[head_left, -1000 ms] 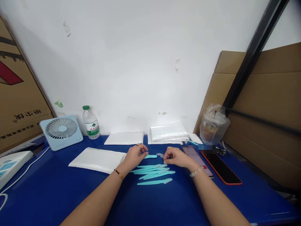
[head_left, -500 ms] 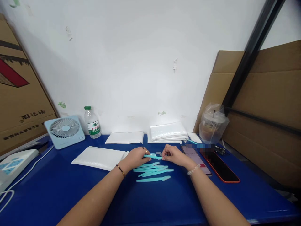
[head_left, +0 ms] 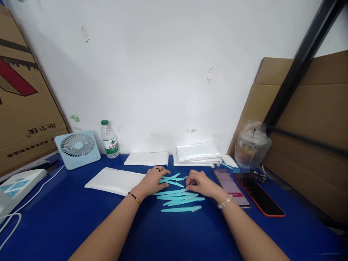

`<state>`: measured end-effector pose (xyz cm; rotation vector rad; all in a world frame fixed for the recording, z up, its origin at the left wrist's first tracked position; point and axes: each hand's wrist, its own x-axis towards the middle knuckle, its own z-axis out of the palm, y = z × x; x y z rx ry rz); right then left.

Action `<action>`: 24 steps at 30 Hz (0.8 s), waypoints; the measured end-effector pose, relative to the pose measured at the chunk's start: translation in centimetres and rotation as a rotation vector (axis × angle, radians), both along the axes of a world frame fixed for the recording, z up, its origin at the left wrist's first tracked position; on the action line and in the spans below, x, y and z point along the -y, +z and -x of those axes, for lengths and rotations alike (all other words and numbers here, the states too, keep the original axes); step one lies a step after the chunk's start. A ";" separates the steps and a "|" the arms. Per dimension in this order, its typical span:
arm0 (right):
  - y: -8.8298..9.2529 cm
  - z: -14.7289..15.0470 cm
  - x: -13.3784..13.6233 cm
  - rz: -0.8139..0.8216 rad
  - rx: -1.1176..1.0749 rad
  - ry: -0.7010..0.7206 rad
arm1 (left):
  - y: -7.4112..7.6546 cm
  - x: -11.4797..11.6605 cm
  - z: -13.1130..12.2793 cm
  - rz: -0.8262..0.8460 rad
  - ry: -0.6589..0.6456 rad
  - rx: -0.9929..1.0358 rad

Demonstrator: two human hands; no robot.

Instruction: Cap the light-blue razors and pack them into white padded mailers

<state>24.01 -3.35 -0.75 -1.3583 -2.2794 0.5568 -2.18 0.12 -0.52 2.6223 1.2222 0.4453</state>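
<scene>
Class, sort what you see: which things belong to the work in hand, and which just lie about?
Likely in the work:
turquoise sticks by the left hand and right hand
white envelope, perhaps

Apparently lying about:
fan
bottle
bagged cup
phones
power strip

Razor pile (head_left: 174, 198) left of phones (head_left: 268, 203)

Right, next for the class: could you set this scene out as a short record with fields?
surface: blue tabletop
left hand: spread at some turquoise tools
right hand: curled beside them, hold unclear
left side: fan, white envelope
right side: two phones, bagged cup
far side: bottle, white packets
</scene>
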 end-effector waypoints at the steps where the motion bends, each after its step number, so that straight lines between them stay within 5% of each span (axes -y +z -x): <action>1: 0.0 0.4 0.1 0.011 0.019 0.023 | -0.2 -0.1 -0.1 0.008 -0.012 -0.002; 6: -0.5 0.7 -0.1 0.056 0.051 0.029 | -0.7 -0.5 -0.3 0.050 -0.016 -0.023; 13: -0.2 -0.5 -0.3 0.051 -0.090 -0.025 | 0.8 0.5 -0.8 -0.001 -0.043 0.119; 17: -0.2 -0.7 -0.5 0.030 -0.154 -0.013 | 0.8 0.8 -1.5 0.036 -0.106 0.038; 24: -0.6 -3.2 -1.6 0.033 -0.117 -0.180 | -0.2 0.1 -0.7 0.009 0.050 0.062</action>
